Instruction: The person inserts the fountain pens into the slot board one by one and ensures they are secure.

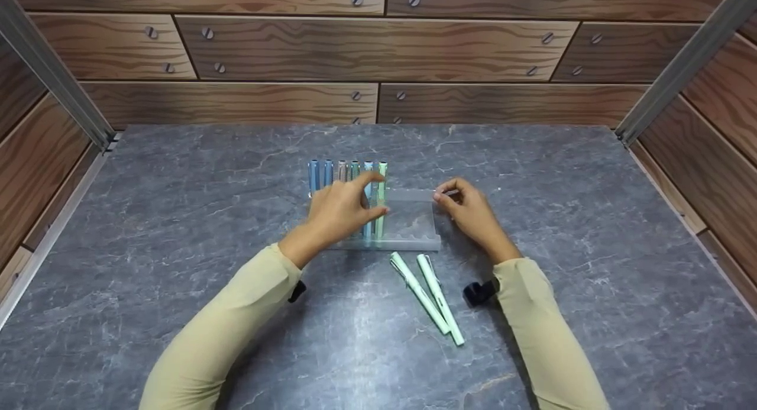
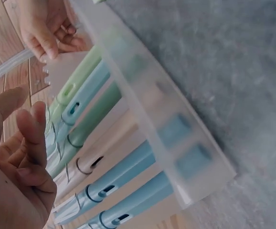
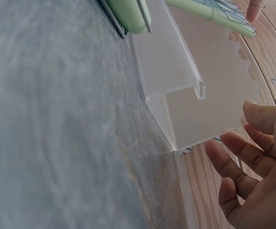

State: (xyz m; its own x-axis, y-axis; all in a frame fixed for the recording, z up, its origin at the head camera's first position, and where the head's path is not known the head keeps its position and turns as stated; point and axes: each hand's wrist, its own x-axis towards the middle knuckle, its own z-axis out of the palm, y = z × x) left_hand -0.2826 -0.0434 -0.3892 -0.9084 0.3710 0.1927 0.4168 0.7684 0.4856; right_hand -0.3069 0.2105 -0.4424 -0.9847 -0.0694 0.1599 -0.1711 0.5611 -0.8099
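A frosted clear pen stand (image 1: 408, 242) sits mid-table, its left part holding a row of several capped pens, from blue (image 2: 128, 176) and beige (image 2: 107, 138) to green and light green (image 1: 381, 173). My left hand (image 1: 340, 209) is over the row, thumb and forefinger spread apart near the light green pen, nothing held between them. At the stand's upper right corner, my right hand (image 1: 470, 212) pinches the edge between thumb and fingers. The notches of the stand's right part hold no pens. Part of the row is hidden behind my left hand in the head view.
Two mint green pens (image 1: 419, 293) lie side by side on the grey marbled table (image 1: 591, 232), just in front of the stand, their near ends touching or overlapping. Wood-patterned walls (image 1: 378, 49) with metal corner posts (image 1: 680, 61) enclose the back and sides.
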